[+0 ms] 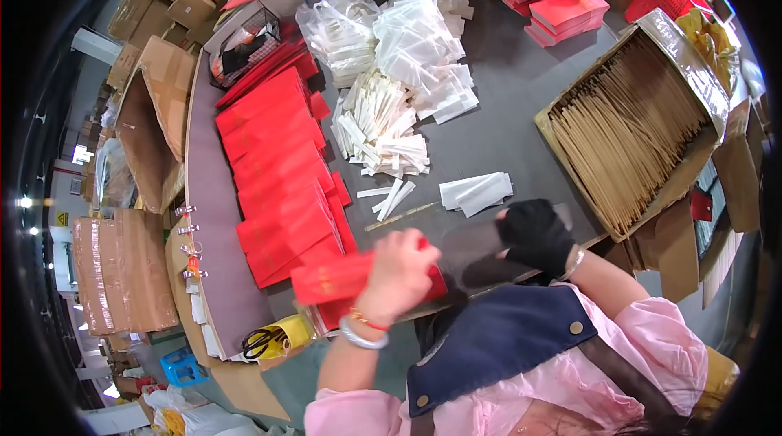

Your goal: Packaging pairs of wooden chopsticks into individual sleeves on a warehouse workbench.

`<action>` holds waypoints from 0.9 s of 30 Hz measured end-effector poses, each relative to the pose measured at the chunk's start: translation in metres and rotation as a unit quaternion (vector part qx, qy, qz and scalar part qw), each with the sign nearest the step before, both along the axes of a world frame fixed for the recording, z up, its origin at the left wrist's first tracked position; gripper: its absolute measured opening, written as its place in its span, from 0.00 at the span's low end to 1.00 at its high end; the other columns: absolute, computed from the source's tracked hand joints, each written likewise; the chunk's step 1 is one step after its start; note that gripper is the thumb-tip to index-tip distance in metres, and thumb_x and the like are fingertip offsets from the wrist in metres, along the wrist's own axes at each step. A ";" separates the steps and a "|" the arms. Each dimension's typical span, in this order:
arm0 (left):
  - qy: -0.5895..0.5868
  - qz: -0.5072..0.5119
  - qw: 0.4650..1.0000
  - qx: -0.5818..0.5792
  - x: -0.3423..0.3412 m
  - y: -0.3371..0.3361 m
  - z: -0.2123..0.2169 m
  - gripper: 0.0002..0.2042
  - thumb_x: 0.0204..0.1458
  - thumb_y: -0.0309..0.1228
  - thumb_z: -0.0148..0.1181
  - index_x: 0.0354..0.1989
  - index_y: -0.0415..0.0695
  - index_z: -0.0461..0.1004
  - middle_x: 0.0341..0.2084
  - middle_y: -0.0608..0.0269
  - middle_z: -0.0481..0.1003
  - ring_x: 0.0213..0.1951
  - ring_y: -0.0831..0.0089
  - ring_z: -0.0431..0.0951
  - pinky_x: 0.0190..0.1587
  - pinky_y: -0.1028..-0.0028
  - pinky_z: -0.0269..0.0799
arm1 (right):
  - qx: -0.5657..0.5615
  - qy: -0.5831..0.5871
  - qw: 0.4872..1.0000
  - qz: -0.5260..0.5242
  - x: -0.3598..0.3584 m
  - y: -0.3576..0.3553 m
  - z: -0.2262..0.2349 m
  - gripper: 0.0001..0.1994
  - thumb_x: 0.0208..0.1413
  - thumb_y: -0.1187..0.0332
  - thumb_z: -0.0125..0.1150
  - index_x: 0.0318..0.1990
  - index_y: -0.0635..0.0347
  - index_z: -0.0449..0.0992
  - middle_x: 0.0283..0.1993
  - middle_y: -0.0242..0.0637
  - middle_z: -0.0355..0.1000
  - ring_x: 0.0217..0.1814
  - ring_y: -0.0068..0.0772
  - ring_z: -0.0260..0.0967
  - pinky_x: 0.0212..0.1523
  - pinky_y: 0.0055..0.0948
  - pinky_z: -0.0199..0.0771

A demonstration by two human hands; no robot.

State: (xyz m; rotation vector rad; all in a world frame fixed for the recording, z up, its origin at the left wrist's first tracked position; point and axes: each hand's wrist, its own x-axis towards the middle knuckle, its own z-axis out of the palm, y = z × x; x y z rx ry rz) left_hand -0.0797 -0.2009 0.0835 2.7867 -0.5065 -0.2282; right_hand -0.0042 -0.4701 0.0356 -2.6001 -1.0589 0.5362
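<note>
My left hand, bare and slightly blurred, is closed on a red envelope near the table's front edge. Part of another red piece shows beneath and to the right of that hand. To the right, my right hand wears a black fingerless glove. Its thumb and fingers are apart over the dark tabletop, with nothing visible between them. Beyond it lies a small stack of white paper strips. A long overlapping row of red envelopes stretches away along the table's left side.
White strips lie heaped at the middle, beside clear plastic packs. An open carton of brown cardboard sheets stands right. Red bundles sit at the back. A wire basket and a yellow box with black-handled scissors flank the left edge.
</note>
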 end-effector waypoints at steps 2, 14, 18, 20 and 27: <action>-0.072 0.032 0.997 0.005 0.010 0.047 0.008 0.10 0.37 0.25 0.62 0.32 0.44 0.74 0.41 0.53 0.70 0.46 0.53 0.69 0.46 0.56 0.67 | 0.060 -0.059 0.996 -0.031 -0.003 -0.017 0.008 0.29 0.37 0.52 0.70 0.48 0.55 0.71 0.46 0.40 0.68 0.50 0.44 0.66 0.52 0.43 0.61; -0.033 0.396 0.914 -0.077 -0.064 -0.031 -0.099 0.44 0.37 0.54 0.71 0.60 0.40 0.64 0.61 0.49 0.60 0.65 0.49 0.54 0.66 0.43 0.37 | 0.007 -0.099 0.995 -0.003 -0.022 -0.004 0.010 0.31 0.39 0.48 0.70 0.48 0.56 0.71 0.44 0.39 0.68 0.48 0.41 0.66 0.50 0.42 0.59; -0.024 0.387 0.913 -0.124 -0.069 -0.023 -0.105 0.44 0.37 0.52 0.72 0.60 0.38 0.64 0.61 0.48 0.60 0.65 0.50 0.54 0.67 0.43 0.36 | -0.009 -0.071 0.996 0.044 -0.024 0.002 0.005 0.31 0.39 0.47 0.69 0.49 0.57 0.72 0.45 0.40 0.69 0.49 0.42 0.65 0.51 0.43 0.58; -0.016 0.394 0.911 -0.123 -0.069 -0.022 -0.106 0.44 0.36 0.51 0.73 0.60 0.39 0.64 0.62 0.48 0.60 0.65 0.51 0.54 0.67 0.44 0.36 | -0.012 -0.045 0.997 0.062 -0.025 0.012 -0.005 0.32 0.40 0.47 0.68 0.50 0.57 0.72 0.46 0.40 0.69 0.49 0.43 0.65 0.51 0.43 0.58; -0.016 0.347 0.929 -0.126 -0.041 -0.004 -0.093 0.39 0.40 0.46 0.71 0.59 0.39 0.65 0.60 0.45 0.61 0.63 0.48 0.57 0.66 0.45 0.43 | 0.148 -0.039 0.980 0.127 -0.024 0.071 -0.028 0.27 0.43 0.46 0.62 0.47 0.55 0.73 0.47 0.40 0.69 0.51 0.43 0.67 0.55 0.47 0.57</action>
